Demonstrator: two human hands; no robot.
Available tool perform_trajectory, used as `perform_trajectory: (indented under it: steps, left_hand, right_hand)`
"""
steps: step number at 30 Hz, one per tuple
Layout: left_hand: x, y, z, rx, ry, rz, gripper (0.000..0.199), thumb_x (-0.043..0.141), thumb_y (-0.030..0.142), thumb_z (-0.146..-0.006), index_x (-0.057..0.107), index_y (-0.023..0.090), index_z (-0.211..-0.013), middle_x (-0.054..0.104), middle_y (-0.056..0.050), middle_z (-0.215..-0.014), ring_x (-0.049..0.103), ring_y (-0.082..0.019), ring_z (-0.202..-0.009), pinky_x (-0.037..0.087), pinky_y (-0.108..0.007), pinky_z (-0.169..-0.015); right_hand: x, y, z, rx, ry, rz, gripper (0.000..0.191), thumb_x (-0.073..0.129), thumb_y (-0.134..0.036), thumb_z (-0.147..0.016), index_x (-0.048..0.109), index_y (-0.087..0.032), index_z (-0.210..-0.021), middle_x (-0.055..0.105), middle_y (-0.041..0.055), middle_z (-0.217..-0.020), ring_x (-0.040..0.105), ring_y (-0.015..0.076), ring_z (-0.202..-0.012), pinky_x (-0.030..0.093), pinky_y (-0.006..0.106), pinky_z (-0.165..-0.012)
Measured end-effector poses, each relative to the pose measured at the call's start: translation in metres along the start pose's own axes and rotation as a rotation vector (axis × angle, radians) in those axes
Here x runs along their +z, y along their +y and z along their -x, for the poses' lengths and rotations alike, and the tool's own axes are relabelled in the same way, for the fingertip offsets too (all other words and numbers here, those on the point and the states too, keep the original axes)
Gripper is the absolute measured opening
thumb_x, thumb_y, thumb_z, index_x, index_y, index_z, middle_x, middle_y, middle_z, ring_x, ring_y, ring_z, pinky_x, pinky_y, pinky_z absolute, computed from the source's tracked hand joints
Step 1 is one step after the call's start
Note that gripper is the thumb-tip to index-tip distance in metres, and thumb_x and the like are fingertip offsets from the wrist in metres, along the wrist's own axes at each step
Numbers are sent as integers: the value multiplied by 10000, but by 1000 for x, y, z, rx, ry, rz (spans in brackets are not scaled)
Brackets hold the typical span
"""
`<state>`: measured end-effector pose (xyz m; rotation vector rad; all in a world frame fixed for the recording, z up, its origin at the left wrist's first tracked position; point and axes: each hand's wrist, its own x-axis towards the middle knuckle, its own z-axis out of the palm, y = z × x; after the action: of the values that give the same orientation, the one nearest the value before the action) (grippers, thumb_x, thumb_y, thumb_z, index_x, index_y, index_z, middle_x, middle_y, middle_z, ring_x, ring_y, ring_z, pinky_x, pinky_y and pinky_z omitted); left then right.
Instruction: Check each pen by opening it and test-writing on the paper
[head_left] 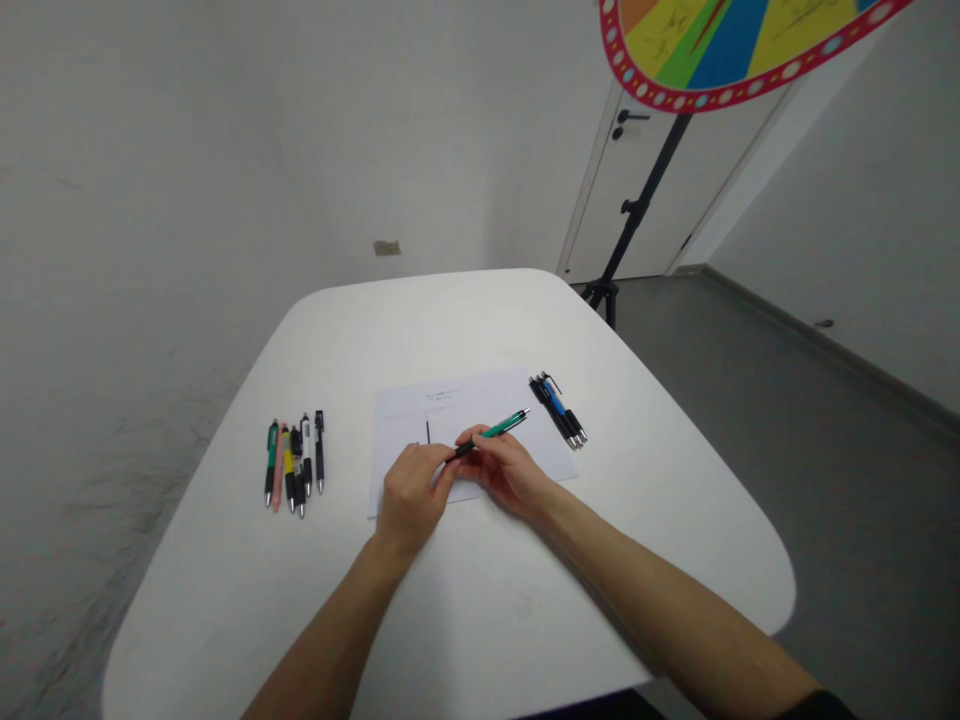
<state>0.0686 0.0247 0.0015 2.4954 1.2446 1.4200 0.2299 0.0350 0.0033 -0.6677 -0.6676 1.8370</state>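
A green ballpoint pen with a black grip point(504, 424) is held over the paper, its clicker end pointing up and to the right. My right hand point(511, 474) is closed around the middle of its barrel. At the pen's lower left end, the fingers of my left hand point(412, 492) pinch the tip. Beneath both hands lies a white sheet of paper point(399, 412) with faint handwriting near its top. A thin dark stick like a pen refill point(428, 431) shows just beyond my left hand; its lower end is hidden.
On the left of the white table point(300, 610) lies a row of several pens point(290, 465) in mixed colours. Several black and blue pens point(559, 410) lie at the paper's right edge. Past the table stand a colourful prize wheel point(724, 50) on a black stand and a door.
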Motion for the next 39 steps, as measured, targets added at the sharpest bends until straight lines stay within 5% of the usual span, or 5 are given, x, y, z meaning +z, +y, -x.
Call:
perform_trajectory:
  steps: [14, 22, 39]
  left_hand:
    - [-8, -9, -2, -148, 97, -58, 141, 539, 269, -943, 636, 191, -877, 691, -27, -790, 647, -161, -730, 519, -304, -684]
    - [7, -17, -1, -4, -168, -374, 100, 578, 176, -901, 632, 190, -819, 675, -61, -771, 570, -223, -754, 424, -357, -689]
    - [8, -5, -6, 87, -212, -558, 143, 613, 187, -893, 599, 190, -751, 610, -40, -698, 517, -225, -708, 365, -350, -656]
  right_hand:
    - [-14, -16, -10, -120, 248, -99, 225, 840, -291, -690, 642, -207, -757, 703, 7, -725, 680, 152, -697, 587, 270, -657]
    - [-15, -11, -10, -119, 251, -78, 253, 832, -276, -712, 616, -210, -826, 702, -9, -738, 685, 136, -717, 583, 258, -680]
    - [-15, -12, -10, -120, 317, -95, 284, 861, -271, -682, 615, -205, -807, 705, -15, -710, 677, 115, -673, 589, 215, -639]
